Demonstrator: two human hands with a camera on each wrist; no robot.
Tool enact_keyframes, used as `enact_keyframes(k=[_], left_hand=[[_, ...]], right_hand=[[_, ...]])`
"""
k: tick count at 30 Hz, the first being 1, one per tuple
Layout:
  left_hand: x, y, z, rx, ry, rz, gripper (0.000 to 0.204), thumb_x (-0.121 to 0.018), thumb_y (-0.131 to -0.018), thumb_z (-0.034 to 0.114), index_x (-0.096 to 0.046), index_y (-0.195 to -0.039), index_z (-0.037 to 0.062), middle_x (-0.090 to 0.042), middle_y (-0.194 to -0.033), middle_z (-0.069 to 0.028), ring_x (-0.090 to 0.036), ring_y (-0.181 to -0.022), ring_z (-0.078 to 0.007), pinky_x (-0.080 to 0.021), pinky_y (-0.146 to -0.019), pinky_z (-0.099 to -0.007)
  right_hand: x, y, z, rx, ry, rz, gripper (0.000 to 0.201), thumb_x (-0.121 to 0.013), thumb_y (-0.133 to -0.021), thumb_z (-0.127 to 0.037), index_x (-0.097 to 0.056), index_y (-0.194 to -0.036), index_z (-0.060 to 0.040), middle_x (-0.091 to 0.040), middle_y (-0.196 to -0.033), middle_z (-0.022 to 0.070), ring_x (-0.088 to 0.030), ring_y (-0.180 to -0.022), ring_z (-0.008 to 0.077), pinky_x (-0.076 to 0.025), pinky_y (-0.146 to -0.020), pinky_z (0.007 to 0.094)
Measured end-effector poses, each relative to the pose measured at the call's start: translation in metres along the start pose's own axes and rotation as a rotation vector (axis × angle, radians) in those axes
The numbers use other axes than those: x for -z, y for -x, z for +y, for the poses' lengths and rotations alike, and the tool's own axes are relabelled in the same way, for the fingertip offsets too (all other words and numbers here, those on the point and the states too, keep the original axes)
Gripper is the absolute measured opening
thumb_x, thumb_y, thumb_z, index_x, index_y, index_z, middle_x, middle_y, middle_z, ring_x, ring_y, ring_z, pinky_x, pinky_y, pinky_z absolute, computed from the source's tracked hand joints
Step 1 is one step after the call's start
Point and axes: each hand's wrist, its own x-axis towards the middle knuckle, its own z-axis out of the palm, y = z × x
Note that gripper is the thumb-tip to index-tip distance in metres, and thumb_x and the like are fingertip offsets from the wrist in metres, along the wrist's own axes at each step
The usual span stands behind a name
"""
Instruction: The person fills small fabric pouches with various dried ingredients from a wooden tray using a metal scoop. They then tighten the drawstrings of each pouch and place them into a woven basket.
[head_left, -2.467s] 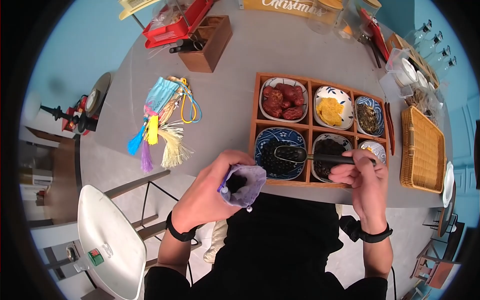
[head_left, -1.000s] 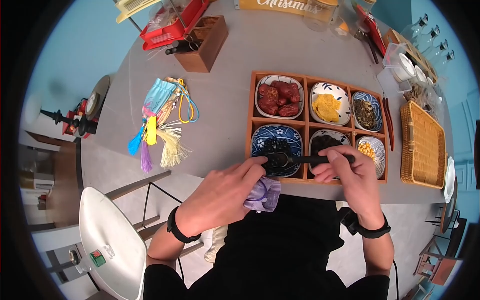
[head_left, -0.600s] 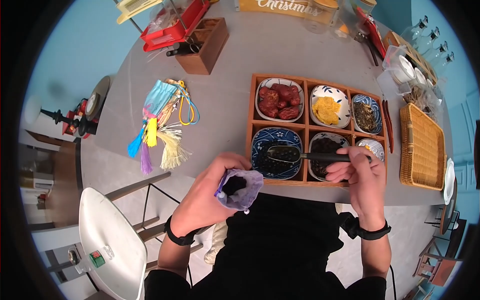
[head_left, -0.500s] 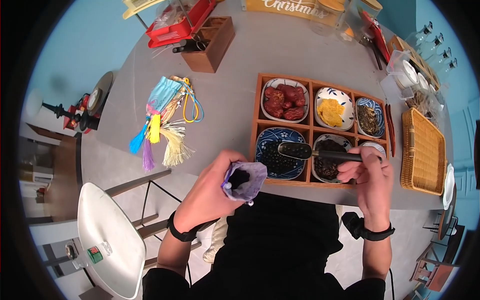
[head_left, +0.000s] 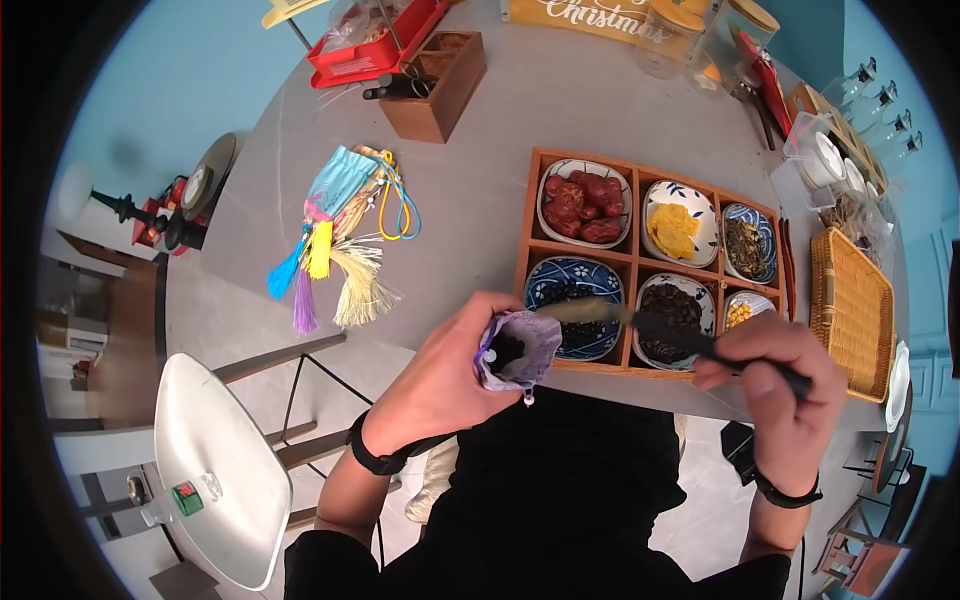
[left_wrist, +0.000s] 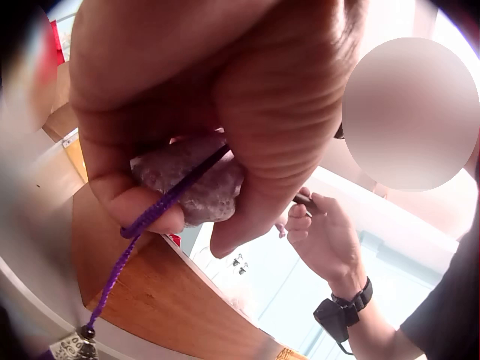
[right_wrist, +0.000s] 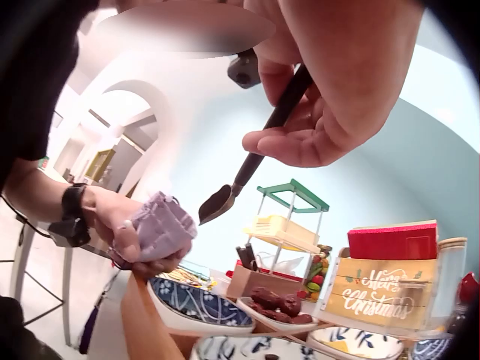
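Observation:
My left hand (head_left: 440, 372) grips a lilac drawstring pouch (head_left: 541, 340), its mouth facing up and its inside dark. A purple cord (left_wrist: 174, 196) hangs from it in the left wrist view. With my right hand (head_left: 798, 405) I hold a small scoop by its black handle (head_left: 690, 340). The scoop head (right_wrist: 217, 204) slants down toward the pouch mouth, right at its rim in the head view; what lies in it is blurred. Beneath is a blue patterned bowl (head_left: 560, 268) of black beans (head_left: 582, 334), partly covered by the scoop.
A divided wooden tray (head_left: 634, 262) holds the bowls, including red dates (head_left: 585, 205), yellow pieces (head_left: 674, 230) and dark dried bits (head_left: 672, 312). Tasselled pouches (head_left: 338, 185) lie to the left. A wicker basket (head_left: 850, 310) stands right of the tray.
The scoop dipped into the black beans, came up, and has now swung left to the pouch mouth, its handle tilted. My left hand drew back from the bowl, turning the pouch mouth up.

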Motion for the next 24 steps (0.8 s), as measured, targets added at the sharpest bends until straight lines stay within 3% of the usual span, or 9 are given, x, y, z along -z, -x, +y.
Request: enact_keyframes(k=[2,4,6,9,11,13,19,24], left_hand=[[0.002,0.002,0.0,0.007,0.0,-0.003,0.053,-0.078,-0.067,0.002,-0.05,-0.112,0.0053,-0.061,-0.103,-0.0098,-0.063,-0.094,-0.021,-0.049,-0.085,-0.0304],[0.006,0.007,0.0,-0.172,-0.127,-0.051,0.054,-0.079,-0.063,0.001,-0.05,-0.109,0.0056,-0.059,-0.108,-0.011,-0.062,-0.096,-0.0277,-0.049,-0.085,-0.0323],[0.002,0.009,-0.001,-0.22,-0.117,-0.094,0.054,-0.08,-0.062,0.001,-0.05,-0.107,0.0057,-0.059,-0.112,-0.0119,-0.061,-0.098,-0.0303,-0.049,-0.085,-0.034],[0.0,0.01,0.007,-0.229,-0.132,-0.183,0.05,-0.08,-0.064,0.004,-0.05,-0.104,0.0064,-0.058,-0.12,-0.0132,-0.06,-0.103,-0.0335,-0.05,-0.083,-0.0382],[0.0,0.008,0.011,-0.228,-0.265,-0.202,0.048,-0.078,-0.065,0.004,-0.05,-0.104,0.0059,-0.057,-0.123,-0.0128,-0.059,-0.103,-0.0347,-0.05,-0.083,-0.0393],[0.003,0.006,0.016,-0.226,-0.312,-0.239,0.046,-0.074,-0.067,0.004,-0.049,-0.106,0.0036,-0.055,-0.123,-0.0142,-0.058,-0.105,-0.0362,-0.05,-0.084,-0.0408],[0.009,0.001,0.024,-0.22,-0.419,-0.358,0.046,-0.069,-0.069,0.003,-0.047,-0.109,-0.0008,-0.05,-0.125,-0.0164,-0.056,-0.108,-0.0366,-0.05,-0.086,-0.042],[0.007,-0.002,0.025,-0.182,-0.462,-0.377,0.045,-0.072,-0.065,0.002,-0.049,-0.104,0.0034,-0.052,-0.131,-0.0115,-0.058,-0.102,-0.0382,-0.05,-0.081,-0.0422]], right_hand=[[0.009,0.0,0.005,-0.098,0.073,0.054,0.017,-0.052,-0.084,0.008,-0.062,-0.097,0.0071,-0.065,-0.086,0.0145,-0.065,-0.075,0.0176,-0.052,-0.069,0.027],[0.015,-0.002,0.015,-0.151,0.13,0.046,0.017,-0.054,-0.084,0.007,-0.063,-0.098,0.0059,-0.065,-0.086,0.0137,-0.065,-0.074,0.0168,-0.052,-0.068,0.0269],[0.017,-0.005,0.027,-0.2,0.245,-0.2,0.017,-0.058,-0.084,0.005,-0.063,-0.1,0.003,-0.065,-0.085,0.0114,-0.065,-0.075,0.015,-0.05,-0.068,0.0264],[0.002,-0.012,0.041,-0.066,0.293,-0.282,0.019,-0.06,-0.084,0.004,-0.064,-0.102,0.0017,-0.065,-0.086,0.0096,-0.064,-0.077,0.0134,-0.049,-0.069,0.0257],[-0.001,-0.012,0.041,-0.088,0.262,-0.267,0.02,-0.059,-0.085,0.004,-0.064,-0.104,0.0016,-0.064,-0.087,0.0104,-0.064,-0.078,0.0163,-0.048,-0.07,0.0263],[0.001,-0.01,0.041,-0.121,0.133,-0.134,0.02,-0.059,-0.086,0.003,-0.063,-0.106,0.001,-0.063,-0.089,0.0109,-0.063,-0.078,0.0203,-0.048,-0.07,0.0277],[0.007,-0.014,0.053,-0.081,0.292,-0.209,0.02,-0.061,-0.088,-0.001,-0.064,-0.107,0.0016,-0.065,-0.092,0.0118,-0.064,-0.079,0.0163,-0.049,-0.069,0.0257],[0.006,-0.007,0.05,-0.178,0.269,-0.088,0.017,-0.059,-0.09,-0.003,-0.064,-0.105,0.0035,-0.067,-0.083,0.0094,-0.065,-0.074,0.0142,-0.05,-0.065,0.0255]])
